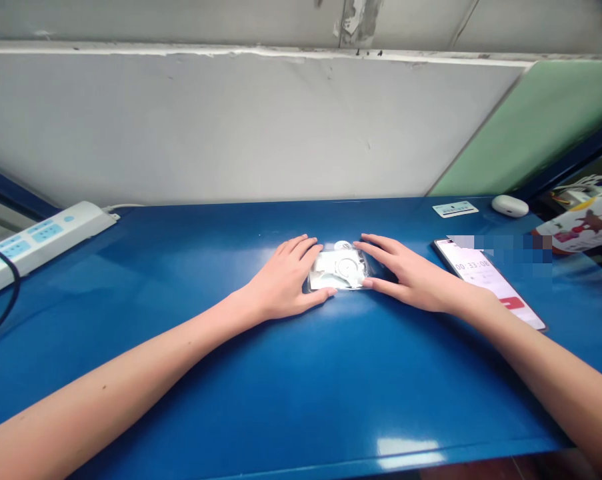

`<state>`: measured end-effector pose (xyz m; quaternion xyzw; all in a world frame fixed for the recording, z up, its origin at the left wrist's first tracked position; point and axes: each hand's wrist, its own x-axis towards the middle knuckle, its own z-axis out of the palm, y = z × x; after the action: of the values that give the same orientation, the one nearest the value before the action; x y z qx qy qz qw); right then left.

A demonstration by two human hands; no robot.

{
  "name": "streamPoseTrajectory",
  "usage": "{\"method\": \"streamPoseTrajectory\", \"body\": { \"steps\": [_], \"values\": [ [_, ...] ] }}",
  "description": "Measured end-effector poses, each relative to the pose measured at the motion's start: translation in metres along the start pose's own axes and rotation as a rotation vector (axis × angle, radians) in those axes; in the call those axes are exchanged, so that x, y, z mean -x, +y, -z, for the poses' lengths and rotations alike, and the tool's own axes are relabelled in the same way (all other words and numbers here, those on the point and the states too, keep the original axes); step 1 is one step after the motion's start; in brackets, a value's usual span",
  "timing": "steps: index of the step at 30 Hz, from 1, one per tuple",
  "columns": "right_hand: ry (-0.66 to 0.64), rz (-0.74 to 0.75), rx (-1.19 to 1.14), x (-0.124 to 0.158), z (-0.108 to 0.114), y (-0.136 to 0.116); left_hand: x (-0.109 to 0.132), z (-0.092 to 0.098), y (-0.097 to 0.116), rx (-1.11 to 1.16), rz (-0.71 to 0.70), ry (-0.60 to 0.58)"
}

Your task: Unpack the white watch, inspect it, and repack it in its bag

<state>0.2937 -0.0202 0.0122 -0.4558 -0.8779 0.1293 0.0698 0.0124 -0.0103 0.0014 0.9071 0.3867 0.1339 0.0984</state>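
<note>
A small clear plastic packet (339, 268) with white contents lies flat on the blue tabletop (301, 387). A round shape shows inside it, but glare hides what the contents are. My left hand (295, 280) rests at the packet's left side, fingers stretched out and the thumb along its near edge. On the opposite side is my right hand (405, 273), its fingers spread, with thumb and fingertips at the packet's right edge. Neither hand is closed round the packet.
A phone (493, 280) showing a timer lies beside my right forearm. Behind it are a white card (455, 210) and a white earbud case (509, 206). At the left stands a power strip (45, 240) with a black cable (15, 287). A wall (231, 127) rises behind the table.
</note>
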Motion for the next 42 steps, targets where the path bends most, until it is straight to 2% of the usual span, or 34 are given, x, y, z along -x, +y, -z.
{"method": "streamPoseTrajectory", "body": {
  "steps": [20,30,42],
  "values": [
    [-0.035,-0.024,-0.028,0.0019,0.0035,0.0072,-0.0005,-0.0002,0.0009,-0.040,0.027,-0.004],
    [-0.009,0.047,0.042,-0.0010,0.0030,0.0077,-0.0004,-0.0013,-0.0003,-0.021,0.009,0.009],
    [0.004,0.040,0.085,-0.0005,0.0016,0.0070,-0.0008,-0.0017,-0.0006,-0.032,0.011,0.003]
  ]
}}
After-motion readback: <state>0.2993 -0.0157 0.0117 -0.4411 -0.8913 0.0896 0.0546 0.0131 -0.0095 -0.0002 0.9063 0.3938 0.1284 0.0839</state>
